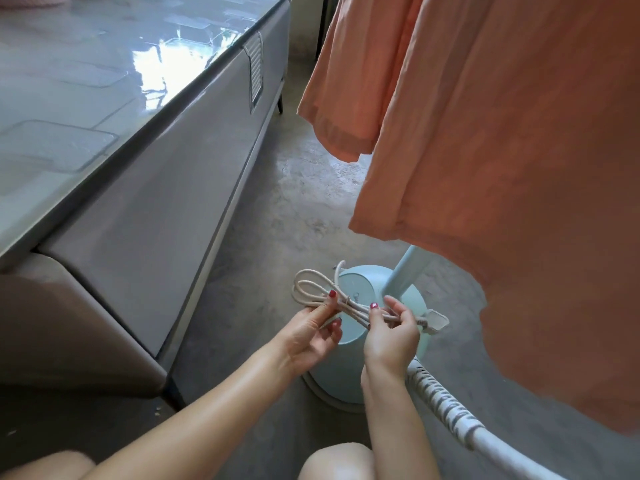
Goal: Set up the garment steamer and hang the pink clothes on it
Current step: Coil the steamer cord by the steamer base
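The garment steamer's pale blue base stands on the concrete floor, its pole rising behind the pink clothes, which hang over it at the right. Just above the base, both hands hold the bundled cream power cord. The left hand has its grip closed on the cord near the looped end, thumb on top. The right hand pinches the cord near the plug. A braided hose runs along the lower right. A grey glossy cabinet stands to the left.
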